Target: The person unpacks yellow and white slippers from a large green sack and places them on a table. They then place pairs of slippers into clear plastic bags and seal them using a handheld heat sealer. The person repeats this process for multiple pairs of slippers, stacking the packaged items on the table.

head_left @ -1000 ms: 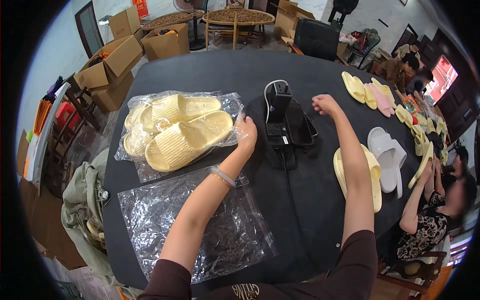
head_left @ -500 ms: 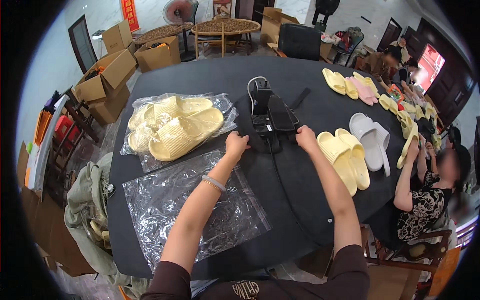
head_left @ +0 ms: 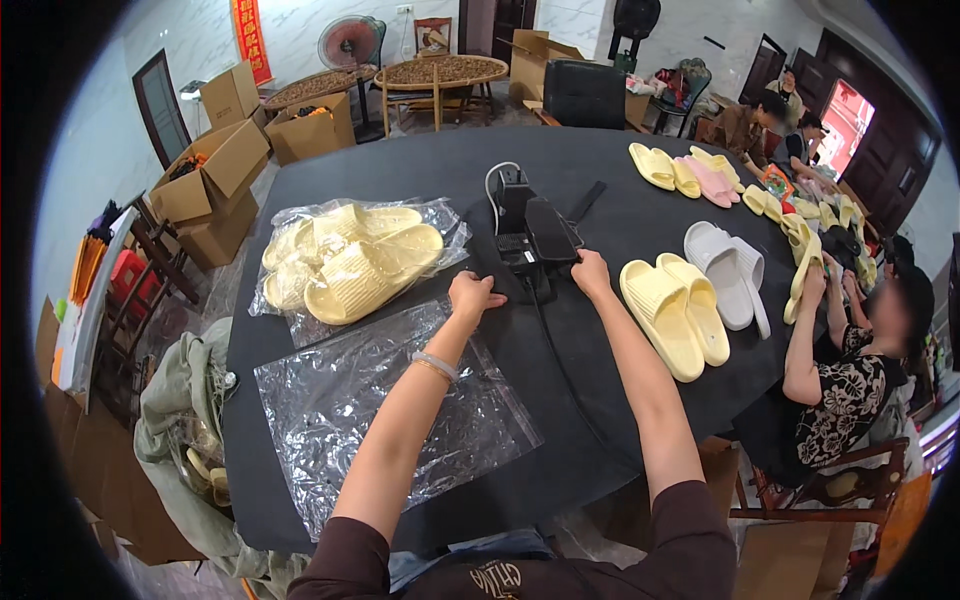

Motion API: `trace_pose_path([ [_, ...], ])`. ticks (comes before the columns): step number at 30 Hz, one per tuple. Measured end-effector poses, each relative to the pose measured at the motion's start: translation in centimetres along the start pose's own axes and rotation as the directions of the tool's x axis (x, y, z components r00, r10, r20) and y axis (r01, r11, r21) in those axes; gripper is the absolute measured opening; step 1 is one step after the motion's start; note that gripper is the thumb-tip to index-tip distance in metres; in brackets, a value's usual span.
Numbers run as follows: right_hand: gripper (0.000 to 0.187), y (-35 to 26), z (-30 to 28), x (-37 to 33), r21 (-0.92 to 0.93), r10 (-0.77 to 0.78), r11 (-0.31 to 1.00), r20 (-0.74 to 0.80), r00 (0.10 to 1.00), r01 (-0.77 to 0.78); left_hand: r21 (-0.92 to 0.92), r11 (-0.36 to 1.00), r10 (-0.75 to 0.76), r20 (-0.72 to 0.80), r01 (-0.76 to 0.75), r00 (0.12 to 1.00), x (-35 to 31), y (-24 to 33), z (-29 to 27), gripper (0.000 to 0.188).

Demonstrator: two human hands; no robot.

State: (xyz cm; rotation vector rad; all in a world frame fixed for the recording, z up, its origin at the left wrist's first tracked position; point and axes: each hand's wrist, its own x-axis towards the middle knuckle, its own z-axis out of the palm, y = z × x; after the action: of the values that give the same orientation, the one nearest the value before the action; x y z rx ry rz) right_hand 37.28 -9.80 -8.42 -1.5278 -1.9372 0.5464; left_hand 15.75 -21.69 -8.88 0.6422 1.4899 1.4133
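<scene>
A black boxy device (head_left: 550, 232) with a flat dark panel and a white looped cable stands at mid-table. My left hand (head_left: 474, 295) is at its near left, fingers curled at something dark that blends into the tabletop. By the device's near right corner, my right hand (head_left: 591, 273) is closed, its fingertips partly hidden. A clear bag (head_left: 365, 262) of pale yellow slippers lies beyond my left hand. Under my left forearm a flat clear plastic bag (head_left: 390, 420) is spread out. Right of my right hand sits a pair of yellow slippers (head_left: 676, 315), beside grey slippers (head_left: 727, 275).
A black cable (head_left: 575, 385) runs toward me across the dark table (head_left: 400, 165). More yellow and pink slippers (head_left: 690, 172) line the far right. A person in a patterned top (head_left: 850, 400) handles slippers there. Cardboard boxes (head_left: 215, 170) and a green sack (head_left: 185, 420) are at the left.
The view has shifted slightly. My right hand has come a little closer to the black device; my left hand stays nearly in place.
</scene>
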Motion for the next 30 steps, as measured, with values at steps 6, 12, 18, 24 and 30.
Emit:
trace_pose_path([
  [6,0.032,0.8,1.2,0.6,-0.013,-0.063,0.998,-0.104,0.993,0.062,0.209,0.969,0.128,0.045,-0.134,0.991,-2.3,0.7,0.0,0.047],
  [12,0.037,1.1,-2.3,-4.2,-0.163,-0.158,0.972,0.077,0.984,0.169,0.534,0.651,0.315,0.455,-0.539,0.833,-11.7,3.3,-6.9,0.034],
  [18,0.03,-0.6,-11.7,-18.3,-0.045,-0.006,0.999,0.45,0.893,0.029,0.684,0.344,0.163,0.631,-0.643,0.758,-27.7,5.6,-16.5,0.04],
  [24,0.028,-1.6,-13.5,-29.9,-0.071,-0.019,0.997,0.284,0.959,0.041,0.819,0.001,0.238,0.557,-0.574,0.795,-35.1,-1.2,-19.9,0.058],
  [30,0.02,-4.5,-10.5,-36.8,0.079,-0.072,0.995,0.101,0.992,0.064,0.807,0.068,0.342,0.534,-0.586,0.774,-35.1,-4.1,-21.3,0.053],
])
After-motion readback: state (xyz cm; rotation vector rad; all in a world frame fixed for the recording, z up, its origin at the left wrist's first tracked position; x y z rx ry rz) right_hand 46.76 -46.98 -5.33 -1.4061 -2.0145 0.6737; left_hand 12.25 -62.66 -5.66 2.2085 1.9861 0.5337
